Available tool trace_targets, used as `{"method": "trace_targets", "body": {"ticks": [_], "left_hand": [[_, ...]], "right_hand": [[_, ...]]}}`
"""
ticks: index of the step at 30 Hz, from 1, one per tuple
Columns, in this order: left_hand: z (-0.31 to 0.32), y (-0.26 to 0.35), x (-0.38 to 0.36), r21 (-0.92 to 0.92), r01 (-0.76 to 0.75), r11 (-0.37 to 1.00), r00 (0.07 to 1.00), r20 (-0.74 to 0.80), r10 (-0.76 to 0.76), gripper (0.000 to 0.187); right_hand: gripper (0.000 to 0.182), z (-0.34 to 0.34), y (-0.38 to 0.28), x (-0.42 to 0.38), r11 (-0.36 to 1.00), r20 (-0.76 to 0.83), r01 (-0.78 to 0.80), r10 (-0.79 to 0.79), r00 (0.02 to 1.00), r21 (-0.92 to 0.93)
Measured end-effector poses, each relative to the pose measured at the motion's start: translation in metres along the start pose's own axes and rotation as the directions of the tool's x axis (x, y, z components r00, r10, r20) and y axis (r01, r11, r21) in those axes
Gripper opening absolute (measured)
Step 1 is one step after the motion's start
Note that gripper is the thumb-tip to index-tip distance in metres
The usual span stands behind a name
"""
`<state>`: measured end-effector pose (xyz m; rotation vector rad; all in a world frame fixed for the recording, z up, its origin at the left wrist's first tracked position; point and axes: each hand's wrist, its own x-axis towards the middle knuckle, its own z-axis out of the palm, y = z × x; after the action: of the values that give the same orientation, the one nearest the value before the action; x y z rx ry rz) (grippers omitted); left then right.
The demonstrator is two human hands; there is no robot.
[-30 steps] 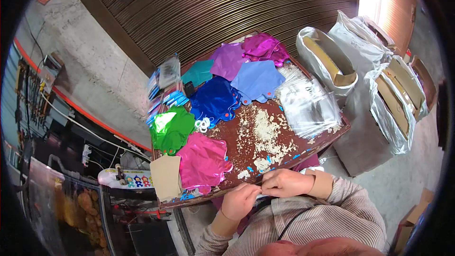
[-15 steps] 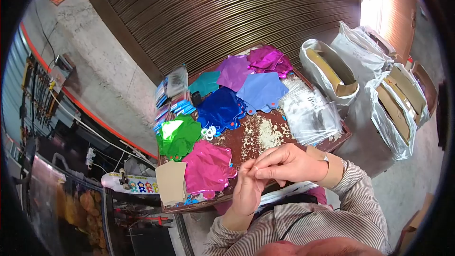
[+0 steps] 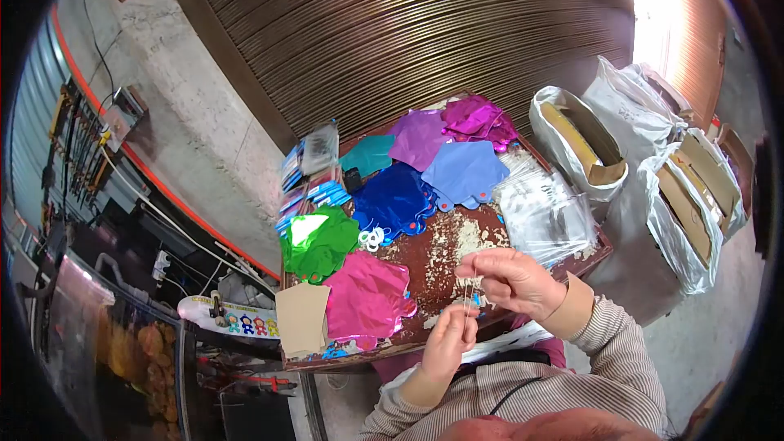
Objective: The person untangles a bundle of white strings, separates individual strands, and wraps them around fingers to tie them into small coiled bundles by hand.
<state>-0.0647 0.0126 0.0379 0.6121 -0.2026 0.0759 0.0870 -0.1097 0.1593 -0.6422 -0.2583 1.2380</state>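
Observation:
My right hand (image 3: 510,278) is raised over the near edge of the worn brown table (image 3: 445,237), with fingertips pinched on the top of a thin pale strand (image 3: 469,300). My left hand (image 3: 452,341) is just below it, pinching the strand's lower end. The strand runs taut between the two hands. Flat foil shapes lie in stacks beyond them: pink (image 3: 367,294), green (image 3: 318,241), dark blue (image 3: 396,196), light blue (image 3: 465,171), purple (image 3: 420,139) and magenta (image 3: 478,118).
A stack of clear plastic sleeves (image 3: 547,212) lies on the table's right side. White rings (image 3: 371,238) and a cardboard piece (image 3: 300,318) sit at the left. Silver bags holding cardboard boxes (image 3: 580,143) stand on the floor at right. A roller shutter is behind.
Both hands rose from the table's front edge, where they were close together. They have since moved apart, right hand above and left hand below, with the strand drawn out between them.

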Motion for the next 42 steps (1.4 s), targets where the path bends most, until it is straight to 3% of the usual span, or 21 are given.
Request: {"method": "trace_targets", "body": {"ticks": [1, 2, 4, 5, 10, 11, 12, 13, 15, 17, 20, 23, 25, 26, 30, 31, 34, 36, 40, 41, 42], "left_hand": [[0.005, 0.002, 0.000, 0.004, -0.002, 1.000, 1.000, 0.002, 0.002, 0.033], [0.015, 0.004, -0.001, 0.365, -0.063, 0.929, 0.993, -0.069, 0.095, 0.029], [0.040, 0.008, -0.003, 0.901, -0.059, 0.430, 0.942, -0.092, 0.322, 0.020], [0.048, 0.010, -0.002, 0.997, 0.006, 0.076, 0.905, -0.038, 0.424, 0.017], [0.058, 0.055, -0.001, 0.998, 0.012, -0.067, 0.894, 0.019, 0.448, 0.011], [0.060, 0.060, 0.000, 0.994, 0.003, -0.108, 0.897, 0.045, 0.440, 0.012], [0.063, 0.067, 0.001, 0.989, -0.007, -0.149, 0.901, 0.071, 0.429, 0.012], [0.068, 0.076, 0.003, 0.989, -0.005, -0.148, 0.900, 0.069, 0.430, 0.012], [0.085, 0.098, 0.008, 0.921, -0.020, -0.388, 0.867, 0.209, 0.452, 0.012], [0.111, 0.130, 0.016, 0.818, -0.018, -0.576, 0.855, 0.311, 0.415, 0.012], [0.137, 0.172, 0.032, 0.773, 0.001, -0.634, 0.816, 0.366, 0.447, 0.012], [0.144, 0.187, 0.053, 0.771, -0.042, -0.636, 0.919, 0.279, 0.278, 0.017], [0.128, 0.177, 0.068, 0.727, -0.110, -0.678, 0.986, 0.165, 0.016, 0.015], [0.123, 0.174, 0.070, 0.724, -0.113, -0.681, 0.986, 0.169, 0.016, 0.015], [0.098, 0.158, 0.064, 0.901, -0.105, -0.421, 0.972, 0.183, 0.149, 0.012], [0.091, 0.156, 0.064, 0.905, -0.102, -0.412, 0.973, 0.177, 0.147, 0.012], [0.067, 0.146, 0.057, 0.956, 0.011, -0.292, 0.971, 0.059, 0.230, 0.013], [0.054, 0.134, 0.055, 0.969, 0.048, -0.242, 0.971, 0.011, 0.237, 0.013], [0.038, 0.094, 0.049, 0.987, 0.113, -0.114, 0.967, -0.083, 0.240, 0.014], [0.037, 0.086, 0.046, 0.987, 0.115, -0.110, 0.968, -0.087, 0.236, 0.014], [0.036, 0.076, 0.044, 0.990, 0.066, -0.126, 0.973, -0.036, 0.226, 0.013]], "right_hand": [[0.013, -0.004, 0.003, 0.003, 1.000, 0.004, 0.002, -0.002, 1.000, -0.002], [0.013, -0.012, 0.008, 0.009, 0.897, 0.057, 0.278, -0.276, 0.959, -0.344], [0.015, -0.030, 0.017, 0.022, 0.201, 0.398, 0.620, -0.610, 0.685, -0.759], [0.015, -0.035, 0.019, 0.024, -0.251, 0.618, 0.615, -0.601, 0.506, -0.748], [0.015, -0.037, 0.019, 0.007, -0.312, 0.559, 0.470, -0.340, 0.756, -0.826], [0.015, -0.026, 0.015, -0.001, 0.130, 0.292, 0.354, -0.349, 0.891, -0.926], [0.016, -0.010, 0.008, -0.007, 0.541, 0.029, 0.151, -0.228, 0.973, -0.827], [0.016, -0.014, 0.006, -0.002, 0.541, 0.029, 0.150, -0.226, 0.974, -0.827], [0.026, -0.027, 0.003, 0.007, 0.825, -0.028, 0.401, -0.448, 0.893, -0.398], [0.028, -0.018, -0.003, 0.004, 0.727, 0.033, 0.472, -0.529, 0.848, -0.498], [0.037, 0.010, -0.018, -0.003, 0.329, 0.287, 0.629, -0.679, 0.676, -0.705], [0.032, 0.035, -0.020, -0.001, 0.270, 0.310, 0.597, -0.655, 0.689, -0.756], [0.028, 0.039, -0.015, 0.008, 0.466, 0.313, 0.542, -0.482, 0.818, -0.699], [0.028, 0.035, -0.013, 0.011, 0.462, 0.317, 0.547, -0.485, 0.815, -0.698], [0.024, 0.005, 0.003, 0.020, 0.784, 0.072, 0.073, -0.036, 0.997, -0.616], [0.024, -0.004, 0.004, 0.022, 0.786, 0.062, 0.063, -0.032, 0.998, -0.615], [0.020, -0.039, 0.006, 0.018, 0.967, 0.266, -0.058, 0.125, 0.956, -0.247], [0.019, -0.047, 0.009, 0.013, 0.988, 0.329, -0.112, 0.140, 0.934, -0.102], [0.017, -0.039, 0.018, 0.019, 0.964, 0.243, 0.062, -0.127, 0.962, 0.260], [0.017, -0.038, 0.020, 0.021, 0.963, 0.237, 0.062, -0.127, 0.963, 0.262], [0.016, -0.039, 0.023, 0.024, 0.967, 0.147, 0.252, -0.247, 0.958, -0.019]]}}
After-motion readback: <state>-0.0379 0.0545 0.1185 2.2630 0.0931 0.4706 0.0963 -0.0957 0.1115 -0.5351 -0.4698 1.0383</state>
